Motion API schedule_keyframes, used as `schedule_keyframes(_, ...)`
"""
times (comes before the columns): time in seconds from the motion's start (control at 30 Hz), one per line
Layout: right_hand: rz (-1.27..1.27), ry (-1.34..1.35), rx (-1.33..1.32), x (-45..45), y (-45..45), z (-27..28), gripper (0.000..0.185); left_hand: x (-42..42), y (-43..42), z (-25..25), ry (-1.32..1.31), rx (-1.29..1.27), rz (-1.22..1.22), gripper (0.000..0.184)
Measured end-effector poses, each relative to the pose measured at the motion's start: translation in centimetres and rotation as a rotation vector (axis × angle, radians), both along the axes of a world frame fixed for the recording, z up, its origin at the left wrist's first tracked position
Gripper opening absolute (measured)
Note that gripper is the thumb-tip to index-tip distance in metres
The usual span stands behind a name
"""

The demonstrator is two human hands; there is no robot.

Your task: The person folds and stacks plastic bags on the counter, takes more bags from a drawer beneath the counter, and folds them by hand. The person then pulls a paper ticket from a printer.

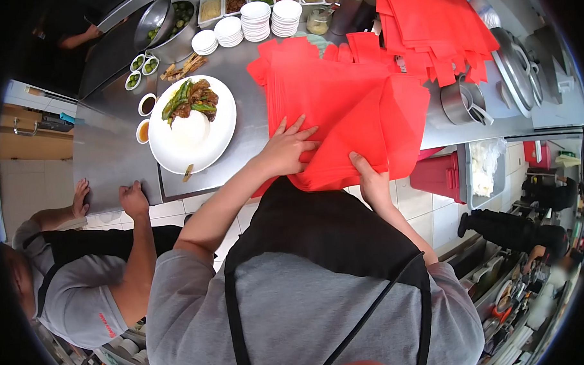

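Observation:
A stack of red fabric bags (301,85) lies at the front edge of the steel counter. My left hand (289,147) rests on the stack with its fingers spread. On the right, my right hand (371,180) has its thumb on the folded-up corner of the top bag, and its other fingers are hidden beneath the red fabric. Left of the bags is a white oval plate (223,136) with a mound of rice (190,129) and meat with green peppers (202,99). More red bags (428,23) are piled at the back right.
Stacked white dishes (255,21) and food tubs line the back. Sauce cups (146,104) stand beside the plate. A co-worker (83,280) is at the left with hands near the counter edge. Pots (461,102) stand right; a red bin (436,177) is below.

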State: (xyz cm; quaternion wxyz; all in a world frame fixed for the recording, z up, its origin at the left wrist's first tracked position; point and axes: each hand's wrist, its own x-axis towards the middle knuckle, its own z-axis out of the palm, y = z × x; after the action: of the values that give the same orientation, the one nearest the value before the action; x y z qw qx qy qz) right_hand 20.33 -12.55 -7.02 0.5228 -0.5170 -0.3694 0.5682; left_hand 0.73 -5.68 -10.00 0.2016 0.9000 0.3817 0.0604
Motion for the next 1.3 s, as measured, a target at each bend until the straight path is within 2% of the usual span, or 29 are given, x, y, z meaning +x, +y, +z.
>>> schedule_keyframes(0.03, 0.014, -0.052, -0.004, 0.0, -0.2, 0.6, 0.014, 0.2, 0.2, 0.9, 0.225, -0.218, -0.072, 0.069)
schedule_keyframes(0.07, 0.026, -0.104, -0.007, -0.1, -0.3, 0.8, 0.013, 0.5, 0.3, 1.6, 0.227, -0.215, -0.073, 0.069)
schedule_keyframes(0.13, 0.016, -0.094, 0.006, -0.5, -0.8, 0.6, 0.012, 1.5, 0.0, 2.3, 0.439, -0.116, -0.086, 0.072)
schedule_keyframes(0.17, 0.01, -0.085, 0.016, -0.6, -1.0, 0.5, 0.011, 2.1, -0.2, 1.2, 0.436, -0.115, -0.085, 0.072)
schedule_keyframes(0.23, 0.01, -0.081, -0.024, -0.3, -0.9, 0.4, 0.011, 3.0, -0.7, -1.8, 0.527, 0.172, -0.041, 0.072)
schedule_keyframes(0.37, 0.011, -0.052, -0.021, 0.3, -0.1, -1.5, 0.013, 1.9, 0.8, -2.4, 0.429, 0.082, -0.106, 0.067)
schedule_keyframes(0.4, 0.012, -0.051, -0.02, 0.0, 0.5, -1.3, 0.013, 1.1, 2.0, -1.5, 0.094, -0.02, 0.195, 0.065)
schedule_keyframes(0.43, 0.04, -0.107, -0.044, -0.7, 1.2, -1.0, 0.024, 0.2, 3.3, -1.1, -0.246, -0.122, 0.489, 0.065)
schedule_keyframes(0.47, 0.067, -0.164, -0.068, -1.4, 2.0, -0.9, 0.036, -1.1, 5.4, -2.8, -0.395, -0.021, 0.653, 0.064)
schedule_keyframes(0.5, 0.066, -0.163, -0.066, -1.8, 2.9, -1.9, 0.036, -2.3, 6.9, -4.5, -0.545, 0.082, 0.813, 0.064)
schedule_keyframes(0.53, 0.175, -0.17, -0.046, -2.2, 4.1, -3.9, 0.051, -2.9, 7.3, -4.5, -0.546, 0.085, 0.812, 0.064)
schedule_keyframes(0.57, 0.286, -0.179, -0.025, -2.4, 5.1, -5.0, 0.068, -3.3, 7.5, -4.5, -0.848, -0.435, 0.913, 0.066)
schedule_keyframes(0.6, 0.289, -0.182, -0.02, -2.6, 6.0, -5.1, 0.068, -3.5, 7.7, -4.4, -1.127, -0.98, 0.965, 0.067)
schedule_keyframes(0.67, 0.415, -0.418, -0.153, -2.8, 7.8, -5.0, 0.085, -3.2, 7.5, -5.8, -1.143, -1.035, 0.953, 0.069)
schedule_keyframes(0.7, 0.424, -0.422, -0.148, -2.7, 8.5, -5.4, 0.085, -2.9, 7.2, -6.4, -1.15, -1.096, 0.942, 0.071)
schedule_keyframes(0.77, 0.318, -0.717, 0.087, -2.4, 9.5, -6.4, 0.09, -1.2, 5.7, -4.9, -1.128, -1.0, 1.054, 0.072)
schedule_keyframes(0.83, 0.316, -0.698, 0.2, -3.0, 10.5, -5.7, 0.093, 0.4, 4.2, -3.6, -0.853, -0.554, 0.799, 0.063)
schedule_keyframes(0.87, 0.302, -0.671, 0.307, -3.4, 10.9, -5.2, 0.097, 1.4, 3.4, -2.6, -0.619, -0.438, 0.709, 0.059)
schedule_keyframes(0.9, 0.319, -0.672, 0.309, -3.8, 11.2, -4.3, 0.097, 2.6, 2.6, -1.5, -0.386, -0.326, 0.616, 0.055)
schedule_keyframes(0.93, 0.271, -0.588, 0.236, -4.3, 11.5, -3.3, 0.101, 3.9, 1.7, -1.1, -0.263, -0.166, 0.595, 0.055)
schedule_keyframes(0.97, 0.222, -0.506, 0.162, -4.6, 11.8, -2.8, 0.105, 3.9, 0.8, -0.6, -0.228, -0.193, 0.562, 0.056)
schedule_keyframes(1.03, 0.237, -0.544, 0.08, -3.8, 13.5, -3.1, 0.103, 3.3, 0.8, -2.0, -0.415, 0.053, 0.541, 0.027)
schedule_keyframes(1.1, 0.141, -0.584, 0.13, -2.6, 15.3, -6.4, 0.096, 0.5, 1.8, -1.4, -0.65, -0.467, 0.572, 0.048)
schedule_keyframes(1.13, 0.117, -0.476, 0.155, -1.7, 16.4, -9.1, 0.092, -0.8, 2.6, -2.5, -0.595, -0.413, 0.668, 0.063)
schedule_keyframes(1.17, 0.124, -0.477, 0.155, -1.4, 16.6, -9.7, 0.092, -1.6, 3.1, -4.2, -0.597, -0.414, 0.674, 0.063)
schedule_keyframes(1.23, 0.133, -0.414, 0.143, -1.3, 16.5, -9.8, 0.091, -2.6, 3.7, -6.4, -0.964, -0.33, 0.955, 0.059)
schedule_keyframes(1.27, 0.138, -0.418, 0.142, -1.4, 16.4, -9.7, 0.091, -2.8, 3.5, -6.9, -0.968, -0.331, 0.959, 0.059)
schedule_keyframes(1.3, 0.118, -0.497, 0.148, -2.0, 15.9, -8.7, 0.092, -2.7, 3.1, -7.0, -1.025, -0.659, 1.028, 0.053)
